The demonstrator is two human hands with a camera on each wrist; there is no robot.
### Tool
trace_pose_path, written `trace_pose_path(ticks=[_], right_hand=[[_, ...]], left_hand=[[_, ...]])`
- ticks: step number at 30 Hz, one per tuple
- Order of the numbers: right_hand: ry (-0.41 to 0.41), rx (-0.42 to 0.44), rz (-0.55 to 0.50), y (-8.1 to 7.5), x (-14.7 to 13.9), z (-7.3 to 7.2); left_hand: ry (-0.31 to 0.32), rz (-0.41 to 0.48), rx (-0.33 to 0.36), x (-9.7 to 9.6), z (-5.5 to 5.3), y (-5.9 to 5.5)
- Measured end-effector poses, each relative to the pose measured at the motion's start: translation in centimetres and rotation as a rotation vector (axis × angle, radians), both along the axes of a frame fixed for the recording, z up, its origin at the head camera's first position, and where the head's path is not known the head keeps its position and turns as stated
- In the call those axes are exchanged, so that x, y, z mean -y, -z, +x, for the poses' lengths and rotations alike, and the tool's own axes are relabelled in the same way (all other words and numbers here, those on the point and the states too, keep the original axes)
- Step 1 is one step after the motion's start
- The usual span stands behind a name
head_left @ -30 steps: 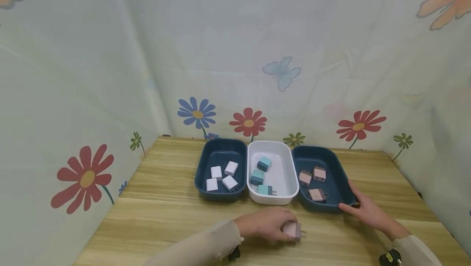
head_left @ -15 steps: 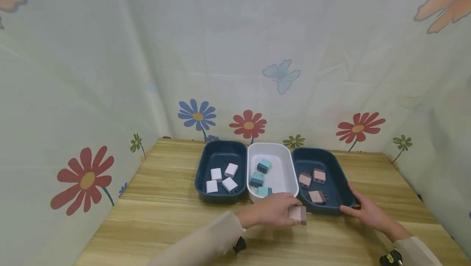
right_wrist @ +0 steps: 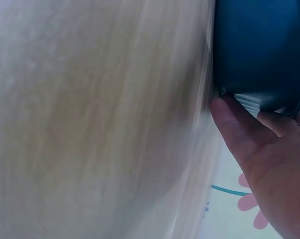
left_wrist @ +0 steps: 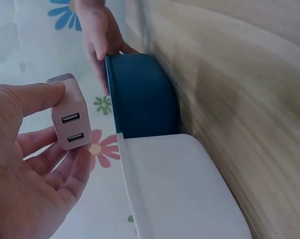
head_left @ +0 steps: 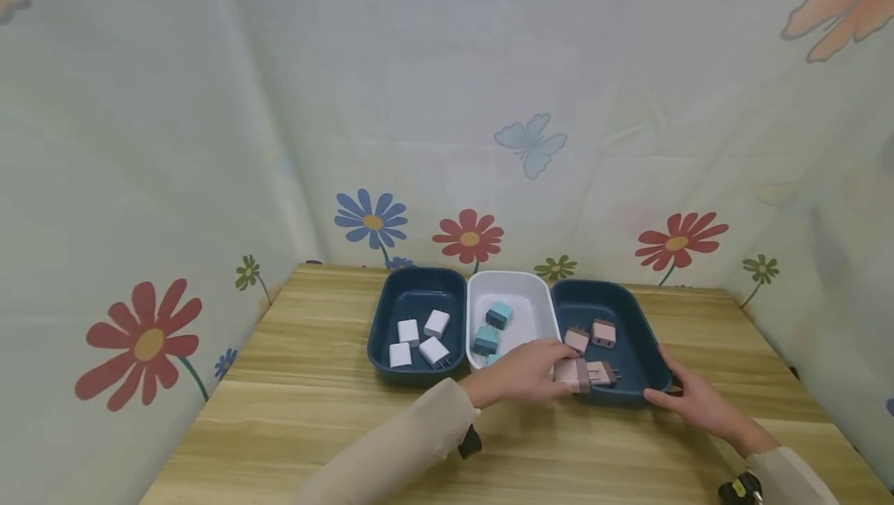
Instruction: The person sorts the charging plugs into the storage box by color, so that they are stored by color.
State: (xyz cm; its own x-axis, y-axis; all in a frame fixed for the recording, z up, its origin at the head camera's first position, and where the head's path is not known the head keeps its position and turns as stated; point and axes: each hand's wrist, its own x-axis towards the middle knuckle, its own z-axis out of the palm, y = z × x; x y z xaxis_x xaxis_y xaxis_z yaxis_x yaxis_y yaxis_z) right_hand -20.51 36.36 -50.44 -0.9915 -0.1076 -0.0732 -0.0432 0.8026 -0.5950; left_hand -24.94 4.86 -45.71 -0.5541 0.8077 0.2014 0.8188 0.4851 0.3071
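Wooden tabletop (head_left: pixel 314 427) with a flowery, butterfly-print cloth backdrop (head_left: pixel 447 102) hung all around it. Left dark blue tray (head_left: pixel 417 288) has four white chargers (head_left: pixel 419 340) lying loose in it. Right next to it, touching, a white tray (head_left: pixel 513 284) with a few teal chargers (head_left: pixel 491 325).

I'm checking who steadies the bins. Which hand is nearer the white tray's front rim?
Left. The left hand hovers over the white tray at its front rim, gripping a pink charger; the right hand rests against the right blue tray.
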Motion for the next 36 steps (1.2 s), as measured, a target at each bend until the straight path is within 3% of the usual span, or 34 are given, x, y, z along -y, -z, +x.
trace_pose_path(ticks=[9,18,36], right_hand=[[-0.005,-0.015,0.001,-0.1,0.1,0.1],[-0.016,-0.027,-0.022,-0.4,0.4,0.5],[-0.021,-0.02,-0.014,-0.4,0.2,0.4]], left_hand=[[-0.048,0.049,0.021,-1.5,-1.6,-0.2],[-0.049,0.051,0.045,-3.8,-2.9,0.8],[-0.061,0.011,0.095,-6.8,-3.9,1.5]])
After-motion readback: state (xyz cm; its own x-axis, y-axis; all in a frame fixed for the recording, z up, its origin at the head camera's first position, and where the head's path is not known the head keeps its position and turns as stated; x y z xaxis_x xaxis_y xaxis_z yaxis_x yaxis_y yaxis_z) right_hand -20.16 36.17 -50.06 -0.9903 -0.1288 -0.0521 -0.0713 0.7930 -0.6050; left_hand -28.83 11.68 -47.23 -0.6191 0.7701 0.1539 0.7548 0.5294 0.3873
